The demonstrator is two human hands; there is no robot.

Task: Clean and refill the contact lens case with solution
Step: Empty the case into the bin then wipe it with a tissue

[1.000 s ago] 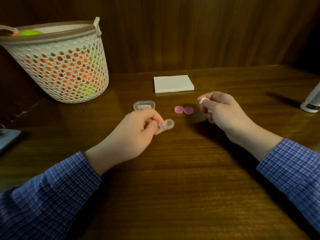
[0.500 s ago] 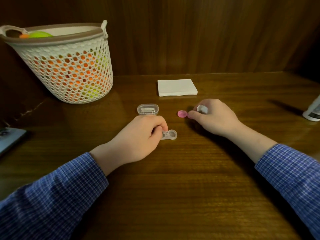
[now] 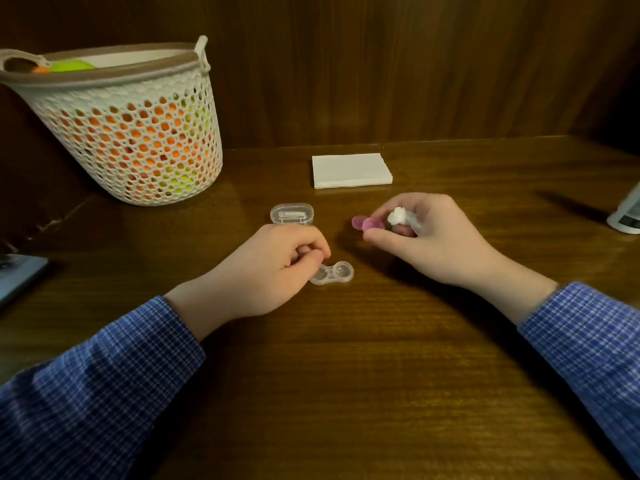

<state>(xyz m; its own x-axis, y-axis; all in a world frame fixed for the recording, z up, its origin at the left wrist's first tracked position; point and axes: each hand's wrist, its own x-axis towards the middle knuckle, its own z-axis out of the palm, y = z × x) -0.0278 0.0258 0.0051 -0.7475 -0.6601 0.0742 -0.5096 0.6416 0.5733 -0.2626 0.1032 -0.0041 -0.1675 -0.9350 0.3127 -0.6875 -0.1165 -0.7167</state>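
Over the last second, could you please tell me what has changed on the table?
The right hand, gripping a crumpled white tissue wad, reached down and pinched one of the two round pink caps. The left hand lowered the clear plastic lens case onto the wooden table. The folded white napkin stayed put.

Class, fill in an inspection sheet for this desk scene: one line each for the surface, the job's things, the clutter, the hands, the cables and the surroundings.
Surface: dark wooden desk, glossy.
Job's things: clear lens case lies uncapped on the desk; two pink caps by the right fingers; white bottle at the right edge, partly out of frame.
Clutter: folded white tissue stack; small clear box; mesh basket with orange and green contents; a flat device at the left edge.
Hands: left hand pinches the case end; right hand holds a white wad and touches a cap.
Cables: nothing seen.
Surroundings: dark wood panelling behind.
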